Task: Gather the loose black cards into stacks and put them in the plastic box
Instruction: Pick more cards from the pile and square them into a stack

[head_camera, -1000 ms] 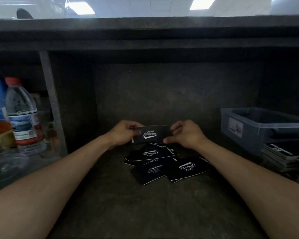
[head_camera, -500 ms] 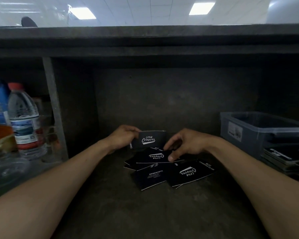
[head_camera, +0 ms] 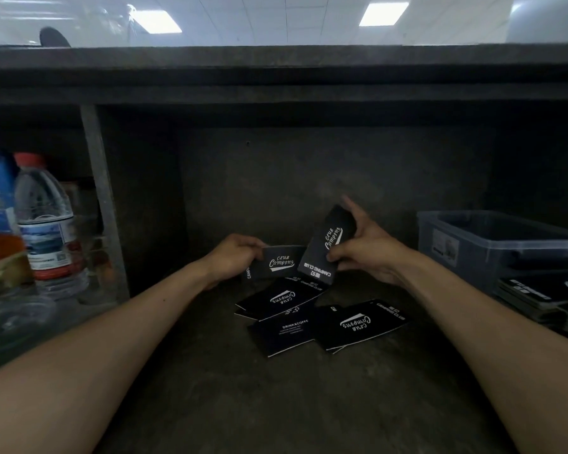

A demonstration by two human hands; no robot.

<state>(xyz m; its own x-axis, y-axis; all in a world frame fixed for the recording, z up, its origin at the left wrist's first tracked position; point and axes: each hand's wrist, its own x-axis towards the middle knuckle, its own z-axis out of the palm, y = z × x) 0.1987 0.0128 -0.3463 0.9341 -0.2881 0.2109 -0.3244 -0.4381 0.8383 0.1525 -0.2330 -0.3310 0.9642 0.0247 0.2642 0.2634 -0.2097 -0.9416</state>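
- These black cards look thin, light and fairly stiff, with smooth printed faces. I judge they slide on each other easily and will bend if squeezed hard.
- The best hold, I think, is a pinch across the edges, thumb on 1 side and fingers on the other, so a stack stays square.
- My left hand (head_camera: 235,257) is curled round the left end of a level card (head_camera: 277,264). I cannot tell whether it is 1 card or a thin stack.
- My right hand (head_camera: 366,253) grips a tilted card (head_camera: 328,245), with fingers behind its upper end and thumb on its face. Its lower corner is touching or just beside the level card; I cannot tell which.
- At least 3 loose cards (head_camera: 358,322) lie overlapping on the dark shelf (head_camera: 276,404), just below both hands.
- The plastic box (head_camera: 505,260) stands to my right, well apart from the loose pile, with more stacked cards (head_camera: 538,293) in front of it.
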